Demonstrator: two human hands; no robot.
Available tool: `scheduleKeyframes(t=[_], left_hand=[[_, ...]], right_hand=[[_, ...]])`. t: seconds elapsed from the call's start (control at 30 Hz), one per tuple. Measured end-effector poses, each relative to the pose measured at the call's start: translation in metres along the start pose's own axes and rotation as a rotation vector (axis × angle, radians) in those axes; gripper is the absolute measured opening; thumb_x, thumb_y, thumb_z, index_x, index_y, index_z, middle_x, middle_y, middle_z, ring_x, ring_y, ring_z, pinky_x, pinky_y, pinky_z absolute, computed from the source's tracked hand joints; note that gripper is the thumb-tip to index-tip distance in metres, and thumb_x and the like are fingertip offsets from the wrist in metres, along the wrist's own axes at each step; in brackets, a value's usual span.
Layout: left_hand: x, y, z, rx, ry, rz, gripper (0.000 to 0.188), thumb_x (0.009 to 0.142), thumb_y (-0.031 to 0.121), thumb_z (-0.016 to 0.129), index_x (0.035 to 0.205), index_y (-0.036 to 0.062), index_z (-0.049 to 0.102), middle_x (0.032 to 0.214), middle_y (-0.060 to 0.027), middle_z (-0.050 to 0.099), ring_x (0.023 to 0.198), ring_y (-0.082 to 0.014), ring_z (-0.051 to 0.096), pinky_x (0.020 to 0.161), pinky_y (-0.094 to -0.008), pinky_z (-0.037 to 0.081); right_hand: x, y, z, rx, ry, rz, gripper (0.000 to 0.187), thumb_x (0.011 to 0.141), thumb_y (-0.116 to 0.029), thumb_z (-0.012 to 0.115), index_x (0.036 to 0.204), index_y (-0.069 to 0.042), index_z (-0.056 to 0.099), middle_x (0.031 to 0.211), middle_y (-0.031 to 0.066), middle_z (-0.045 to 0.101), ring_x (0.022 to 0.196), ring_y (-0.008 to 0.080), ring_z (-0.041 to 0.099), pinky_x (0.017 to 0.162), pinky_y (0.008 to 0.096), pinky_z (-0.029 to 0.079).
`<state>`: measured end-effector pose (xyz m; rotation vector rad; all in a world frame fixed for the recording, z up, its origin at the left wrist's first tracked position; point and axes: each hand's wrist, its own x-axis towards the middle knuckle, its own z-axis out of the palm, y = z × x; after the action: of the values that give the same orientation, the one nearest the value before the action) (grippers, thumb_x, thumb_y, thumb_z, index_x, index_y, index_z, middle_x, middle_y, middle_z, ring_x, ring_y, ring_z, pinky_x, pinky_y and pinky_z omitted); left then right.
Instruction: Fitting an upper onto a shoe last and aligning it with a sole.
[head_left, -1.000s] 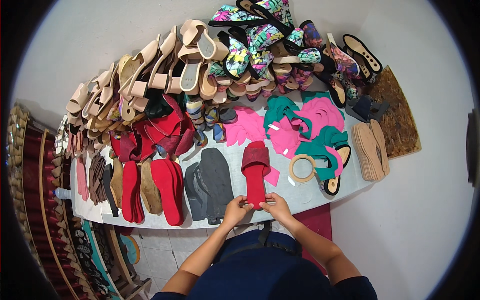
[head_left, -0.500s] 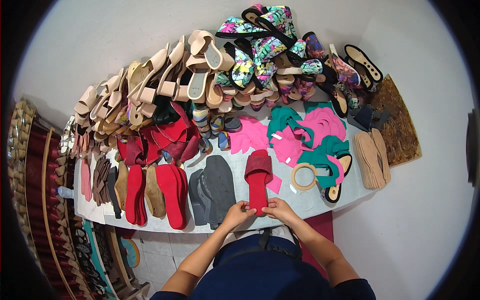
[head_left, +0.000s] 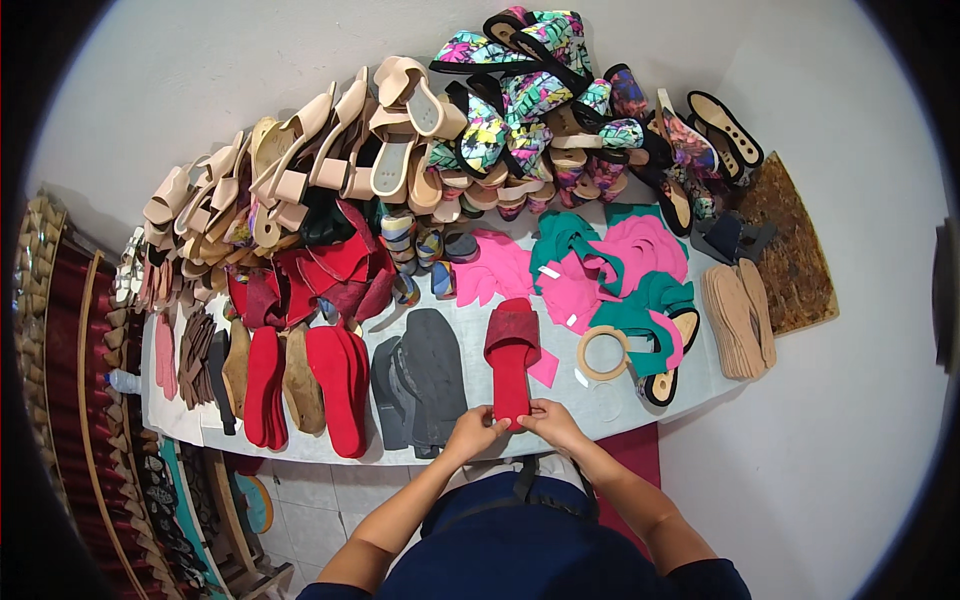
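Note:
A red sandal (head_left: 511, 360) with a wide darker red strap lies lengthwise in front of me at the table's near edge. My left hand (head_left: 474, 432) pinches the left side of its heel end. On the opposite side my right hand (head_left: 553, 421) grips the same heel, thumb on top. Just left of it are dark grey soles (head_left: 436, 375), stacked and overlapping. A small pink piece (head_left: 543, 368) sits close by on the right, with a beige ring (head_left: 604, 352) beyond it.
Finished beige heeled sandals (head_left: 285, 150) and colourful patterned sandals (head_left: 510, 110) are heaped along the back. Red soles (head_left: 338, 390) and red straps (head_left: 340, 265) lie to the left. Pink and green cut pieces (head_left: 640, 250) and stacked tan soles (head_left: 735, 320) lie to the right.
Both hands keep hold of the red sandal's heel. The whole view has shifted slightly; nothing else visibly differs.

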<state>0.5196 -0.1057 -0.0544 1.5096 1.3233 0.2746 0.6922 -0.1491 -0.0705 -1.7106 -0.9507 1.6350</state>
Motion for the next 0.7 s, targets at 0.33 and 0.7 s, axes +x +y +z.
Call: scheduleKeyframes(t=[0.33,0.7], left_hand=[[0.002,0.0,0.011,-0.445,-0.12,-0.297,0.05,0.078,0.032,0.062,0.106,-0.0072,0.049,0.09,-0.0074,0.056,0.078,-0.0097,0.05,0.067,-0.0213,0.042],[-0.004,0.02,0.0,-0.74,-0.239,-0.417,0.05,0.074,0.026,0.067,0.107,-0.0051,0.046,0.092,-0.0068,0.054,0.08,-0.0112,0.05,0.07,-0.0209,0.04]], right_hand=[[-0.008,-0.02,0.001,0.41,-0.064,0.13,0.038,0.08,-0.009,0.056,0.114,0.004,0.044,0.098,0.0087,0.056,0.089,0.013,0.055,0.076,0.0231,0.046],[-0.007,-0.023,-0.01,0.452,-0.138,0.149,0.037,0.079,-0.011,0.058,0.111,0.003,0.046,0.098,0.0087,0.056,0.086,0.0117,0.055,0.076,0.0216,0.044]])
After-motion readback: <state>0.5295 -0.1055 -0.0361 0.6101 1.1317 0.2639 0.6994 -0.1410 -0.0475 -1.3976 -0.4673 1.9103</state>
